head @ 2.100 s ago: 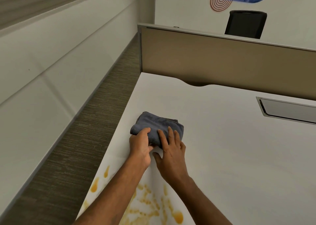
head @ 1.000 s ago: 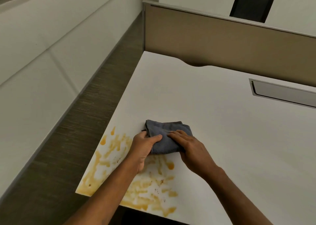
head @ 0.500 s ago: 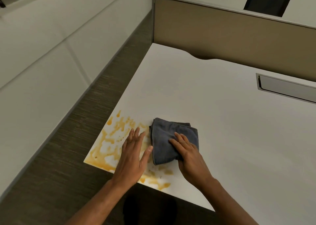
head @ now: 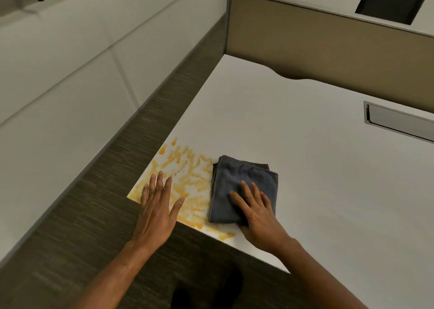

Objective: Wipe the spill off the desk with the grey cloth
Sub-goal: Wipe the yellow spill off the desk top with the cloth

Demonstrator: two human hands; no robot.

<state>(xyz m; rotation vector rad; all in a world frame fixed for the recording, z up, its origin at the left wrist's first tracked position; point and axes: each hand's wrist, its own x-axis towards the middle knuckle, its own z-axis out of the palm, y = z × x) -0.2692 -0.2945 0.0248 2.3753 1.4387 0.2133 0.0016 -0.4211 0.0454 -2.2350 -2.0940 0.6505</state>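
Note:
An orange-yellow spill (head: 187, 179) is smeared over the near left corner of the white desk (head: 317, 168). The folded grey cloth (head: 237, 179) lies flat just right of the spill, its left edge touching the smears. My right hand (head: 258, 210) presses on the cloth's near right part with straight, spread fingers. My left hand (head: 158, 207) is flat with spread fingers at the desk's corner, over the left part of the spill, apart from the cloth.
A tan partition panel (head: 328, 38) closes off the desk's far side. A grey recessed cable hatch (head: 399, 123) sits at the right. Dark carpet floor (head: 105, 179) and a white wall run along the left. A black chair (head: 392, 1) stands behind the partition.
The cloth was dragged from further up the desk toward the near edge beside the spill. My left hand let go of it and moved left, flat over the corner.

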